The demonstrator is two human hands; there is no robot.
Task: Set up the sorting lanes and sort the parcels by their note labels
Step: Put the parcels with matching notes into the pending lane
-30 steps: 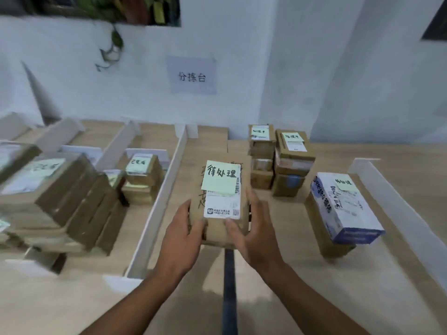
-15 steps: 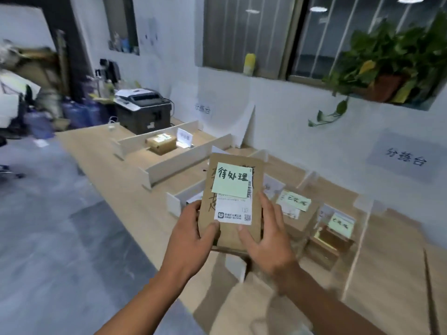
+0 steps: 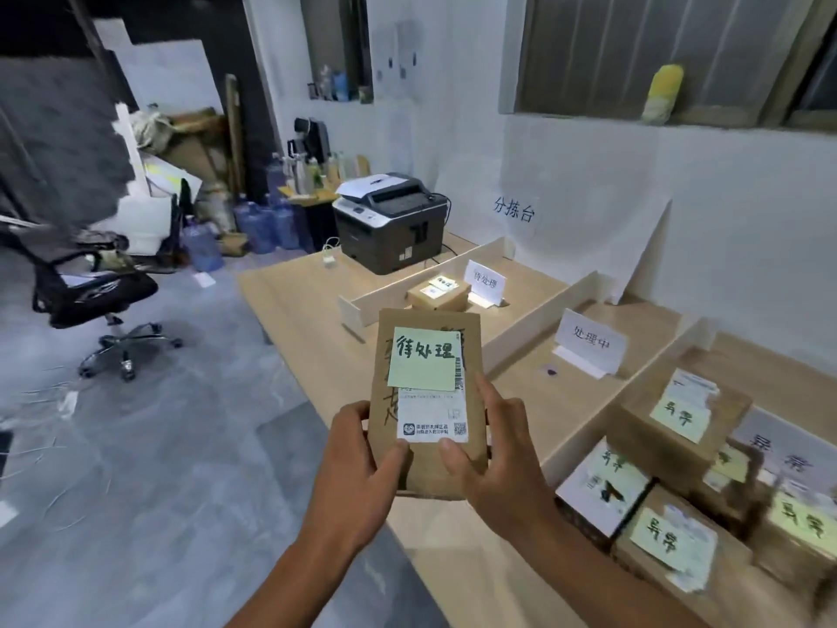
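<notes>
The shipping label (image 3: 432, 419) on the held parcel (image 3: 425, 473) carries print too small to read, and the rightmost parcels (image 3: 799, 530) on the tabletop (image 3: 317, 287) are blurred and cut by the picture's edge.

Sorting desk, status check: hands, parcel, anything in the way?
Holding parcel in left-hand grip and right-hand grip; green note reads 待处理. Matching lane sign ahead, one box in that lane. No obstruction seen.

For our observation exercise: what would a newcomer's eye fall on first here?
The brown parcel with its green note, held front and centre by the left hand and right hand. Behind it, a small parcel lies in the far lane; labelled parcels crowd the near right.
</notes>
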